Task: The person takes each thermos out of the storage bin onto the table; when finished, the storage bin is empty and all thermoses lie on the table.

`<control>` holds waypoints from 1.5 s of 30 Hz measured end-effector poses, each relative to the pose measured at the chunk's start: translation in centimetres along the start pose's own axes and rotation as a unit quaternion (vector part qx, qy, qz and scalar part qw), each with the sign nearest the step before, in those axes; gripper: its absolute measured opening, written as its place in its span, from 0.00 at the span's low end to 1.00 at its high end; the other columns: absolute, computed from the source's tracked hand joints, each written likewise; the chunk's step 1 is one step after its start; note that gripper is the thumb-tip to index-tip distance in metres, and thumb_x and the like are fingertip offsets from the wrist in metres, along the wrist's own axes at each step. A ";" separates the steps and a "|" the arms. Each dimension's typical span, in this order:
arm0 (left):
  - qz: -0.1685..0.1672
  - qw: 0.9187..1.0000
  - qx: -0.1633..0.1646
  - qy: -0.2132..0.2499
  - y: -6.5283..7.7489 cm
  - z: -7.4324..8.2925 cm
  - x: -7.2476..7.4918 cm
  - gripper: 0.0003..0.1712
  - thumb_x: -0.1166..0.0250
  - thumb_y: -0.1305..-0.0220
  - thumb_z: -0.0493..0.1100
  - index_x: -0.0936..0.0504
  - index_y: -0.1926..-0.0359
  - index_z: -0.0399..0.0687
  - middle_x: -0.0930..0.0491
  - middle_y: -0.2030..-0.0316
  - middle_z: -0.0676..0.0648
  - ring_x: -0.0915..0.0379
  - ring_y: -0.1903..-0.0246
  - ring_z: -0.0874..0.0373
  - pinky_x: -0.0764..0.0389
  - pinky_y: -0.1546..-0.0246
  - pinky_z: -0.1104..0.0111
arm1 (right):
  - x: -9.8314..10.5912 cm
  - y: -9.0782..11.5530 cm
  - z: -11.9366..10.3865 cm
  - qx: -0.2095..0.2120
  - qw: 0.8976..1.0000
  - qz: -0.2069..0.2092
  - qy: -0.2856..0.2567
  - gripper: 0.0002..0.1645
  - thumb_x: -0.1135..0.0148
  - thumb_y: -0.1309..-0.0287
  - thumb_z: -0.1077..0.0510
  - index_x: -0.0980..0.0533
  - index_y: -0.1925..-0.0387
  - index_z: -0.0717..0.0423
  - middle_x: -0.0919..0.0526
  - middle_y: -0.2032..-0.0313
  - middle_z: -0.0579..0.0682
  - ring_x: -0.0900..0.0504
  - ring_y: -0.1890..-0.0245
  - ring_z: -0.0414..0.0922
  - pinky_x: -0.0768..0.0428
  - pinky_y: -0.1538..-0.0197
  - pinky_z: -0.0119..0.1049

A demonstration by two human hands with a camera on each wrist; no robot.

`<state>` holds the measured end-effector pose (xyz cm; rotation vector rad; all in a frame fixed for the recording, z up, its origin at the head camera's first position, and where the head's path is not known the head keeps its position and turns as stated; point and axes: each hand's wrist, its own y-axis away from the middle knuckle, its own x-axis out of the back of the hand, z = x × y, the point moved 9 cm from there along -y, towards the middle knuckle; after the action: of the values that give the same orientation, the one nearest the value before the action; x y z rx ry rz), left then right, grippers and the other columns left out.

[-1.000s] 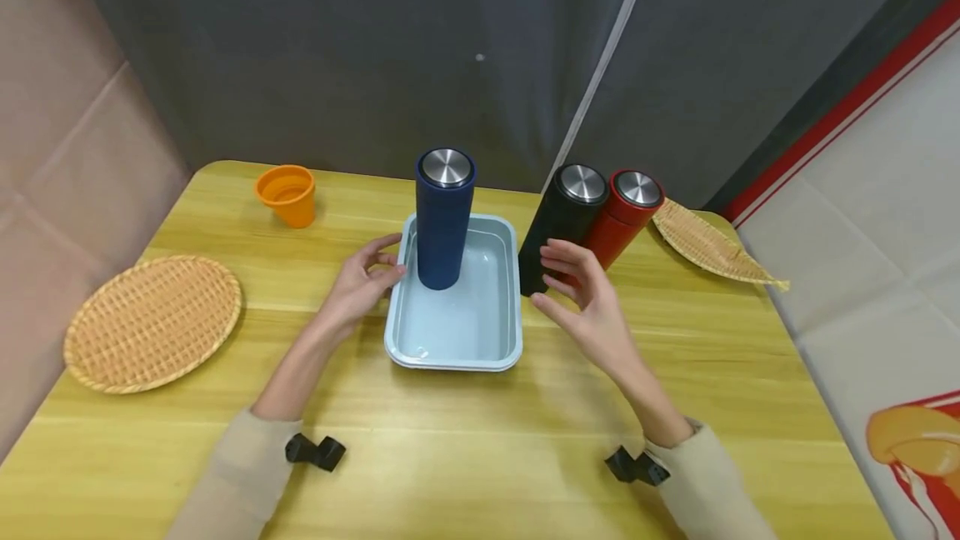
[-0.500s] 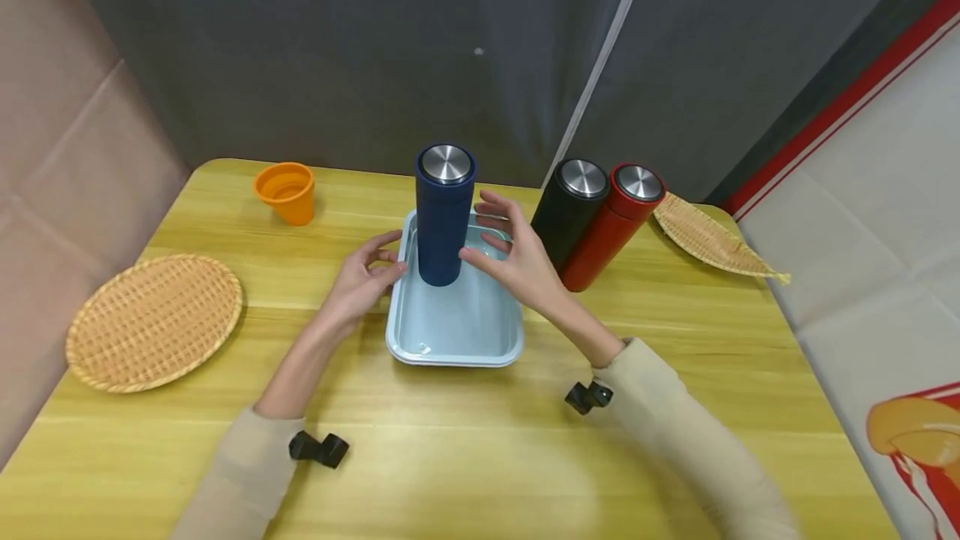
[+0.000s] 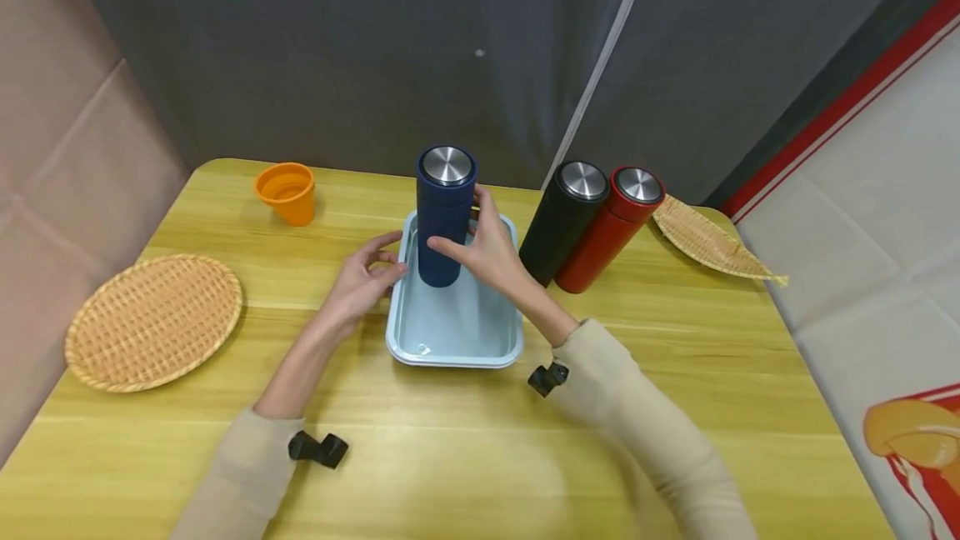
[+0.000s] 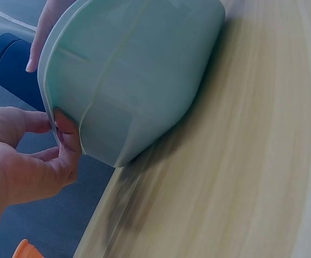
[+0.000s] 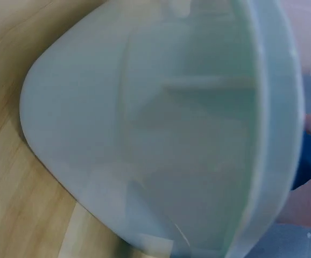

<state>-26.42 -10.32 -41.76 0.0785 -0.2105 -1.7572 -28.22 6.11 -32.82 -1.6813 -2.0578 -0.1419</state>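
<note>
A navy blue thermos bottle (image 3: 444, 219) with a steel-topped cap stands upright within the raised rim of a pale blue rectangular box (image 3: 453, 340). My right hand (image 3: 487, 248) reaches round the bottle from the right, its thumb across the front and its fingers partly hidden behind. At the box's left rim, my left hand (image 3: 358, 280) pinches the edge; the left wrist view shows its thumb and fingers (image 4: 66, 126) on both sides of the rim. A black thermos bottle (image 3: 566, 219) and a red thermos bottle (image 3: 611, 232) stand side by side, just right of the box.
An orange cup (image 3: 288, 194) stands at the table's back left. A round woven tray (image 3: 153, 323) lies at the left, and another woven piece (image 3: 708, 240) lies at the back right. A grey curtain (image 3: 337, 57) hangs behind the wooden table (image 3: 420, 457).
My right hand has moved left, from in front of the black bottle to the blue bottle, and now curls round it. The left hand stays on the box rim.
</note>
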 end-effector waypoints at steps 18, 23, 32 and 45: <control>0.002 1.000 -0.002 0.014 -0.1 0.2 -0.2 0.33 0.41 0.33 0.36 0.38 0.29 0.46 0.33 0.52 0.40 0.28 0.71 0.59 0.22 0.69 0.70 | 0.8 -0.3 0.3 -0.017 1.000 0.009 -0.001 0.49 0.25 0.51 0.59 0.44 0.34 0.59 0.31 0.40 0.56 0.27 0.43 0.50 0.25 0.43 0.44; 0.003 1.000 -0.007 0.021 -0.2 0.3 -0.3 0.32 0.42 0.34 0.34 0.38 0.30 0.44 0.34 0.52 0.40 0.27 0.71 0.60 0.23 0.70 0.72 | 1.5 0.5 0.6 -0.021 1.000 0.021 0.005 0.48 0.25 0.52 0.58 0.42 0.34 0.57 0.29 0.42 0.55 0.27 0.44 0.49 0.24 0.44 0.44; 0.000 0.999 -0.011 0.031 -0.2 0.3 -0.1 0.32 0.43 0.33 0.33 0.38 0.30 0.43 0.34 0.52 0.40 0.27 0.69 0.60 0.22 0.69 0.71 | 2.6 1.9 -0.3 0.005 0.999 0.035 -0.009 0.47 0.23 0.55 0.59 0.38 0.36 0.59 0.27 0.44 0.55 0.24 0.47 0.48 0.22 0.47 0.44; 0.003 0.999 -0.019 0.043 0.1 0.3 -0.1 0.32 0.44 0.33 0.31 0.38 0.30 0.41 0.34 0.53 0.40 0.27 0.70 0.61 0.22 0.70 0.72 | 5.2 5.1 -4.2 0.080 0.995 0.050 -0.006 0.46 0.21 0.57 0.59 0.36 0.37 0.57 0.23 0.47 0.52 0.22 0.51 0.47 0.18 0.54 0.45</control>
<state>-26.32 -10.17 -41.40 0.1267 -0.1144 -1.7472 -22.84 10.46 -28.00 -1.6854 -1.9323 0.0647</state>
